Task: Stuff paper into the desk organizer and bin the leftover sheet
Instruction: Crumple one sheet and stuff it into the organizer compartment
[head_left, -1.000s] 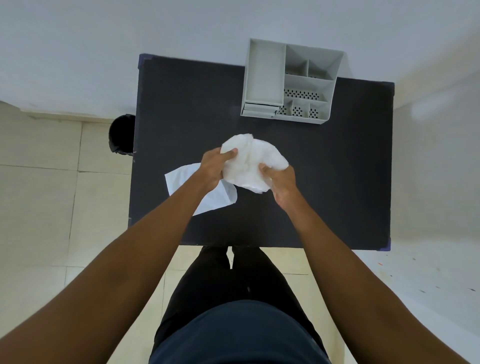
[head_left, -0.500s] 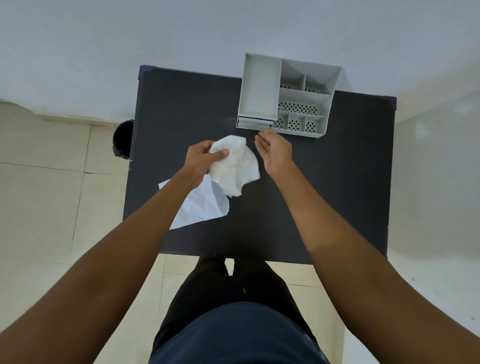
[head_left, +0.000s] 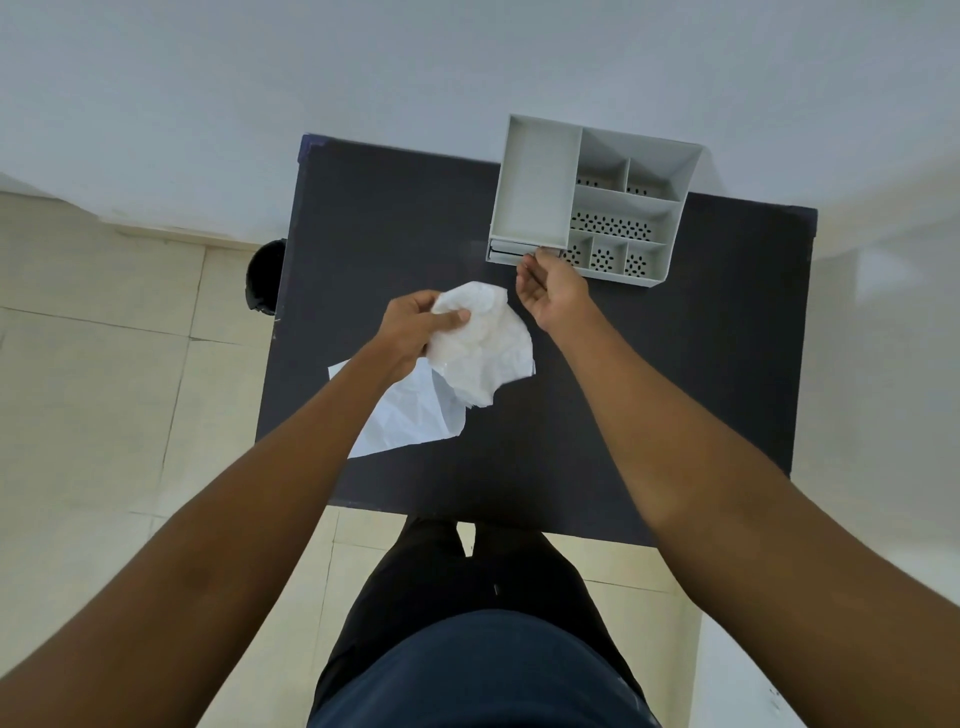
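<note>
My left hand (head_left: 415, 327) grips a crumpled white paper (head_left: 483, 348) above the middle of the black table (head_left: 675, 395). A flatter white sheet (head_left: 410, 415) lies on the table under my left forearm. The grey desk organizer (head_left: 537, 182) stands at the table's far edge, with one long compartment on the left and several small perforated ones on the right. My right hand (head_left: 553, 291) is at the organizer's front left corner, fingertips touching the small drawer front (head_left: 506, 252); whether it grips the drawer I cannot tell.
A black waste bin (head_left: 265, 278) stands on the tiled floor just left of the table, partly hidden by the table's edge. A white wall runs behind the table. My legs are close to the table's near edge.
My right hand let go of the crumpled paper and moved up to the organizer's front. My left hand now holds the paper alone, slightly further left.
</note>
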